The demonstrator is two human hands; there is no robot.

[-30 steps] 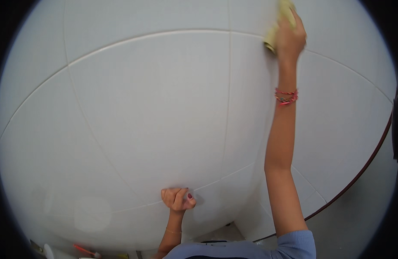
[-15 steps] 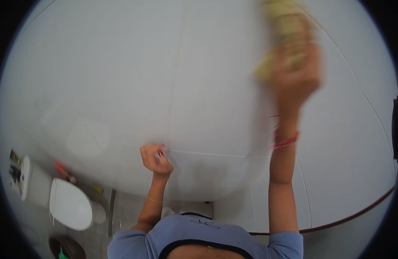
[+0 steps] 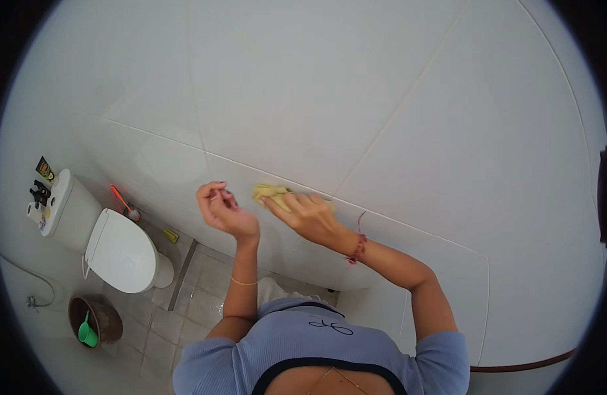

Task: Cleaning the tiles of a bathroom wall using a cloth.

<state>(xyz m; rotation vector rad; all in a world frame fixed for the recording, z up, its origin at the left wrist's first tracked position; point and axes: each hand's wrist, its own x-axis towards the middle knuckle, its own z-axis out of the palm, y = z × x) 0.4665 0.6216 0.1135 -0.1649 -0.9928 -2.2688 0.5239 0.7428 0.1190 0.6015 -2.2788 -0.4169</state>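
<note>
My right hand (image 3: pixel 310 218) presses a crumpled yellow cloth (image 3: pixel 269 191) against the white tiled wall (image 3: pixel 303 99), just below a long grout line. The cloth pokes out past the fingers on the left, and the palm side of the hand is hidden. To the left of the cloth and apart from it, my left hand (image 3: pixel 228 212) is raised before the wall with its fingers curled in. Nothing shows between those fingers.
On the left stands a white toilet (image 3: pixel 122 253), with bottles (image 3: pixel 40 192) on its tank. An orange-handled toilet brush (image 3: pixel 122 201) and a yellow object (image 3: pixel 170 235) lie beyond it. A brown bucket (image 3: pixel 112 322) holds a green dipper (image 3: pixel 87 334). A hose (image 3: pixel 37 270) hangs nearby.
My right hand has brought the cloth from high on the right down and leftward, beside my left hand. The left hand stays curled, slightly higher in view. The view has shifted, showing more floor.
</note>
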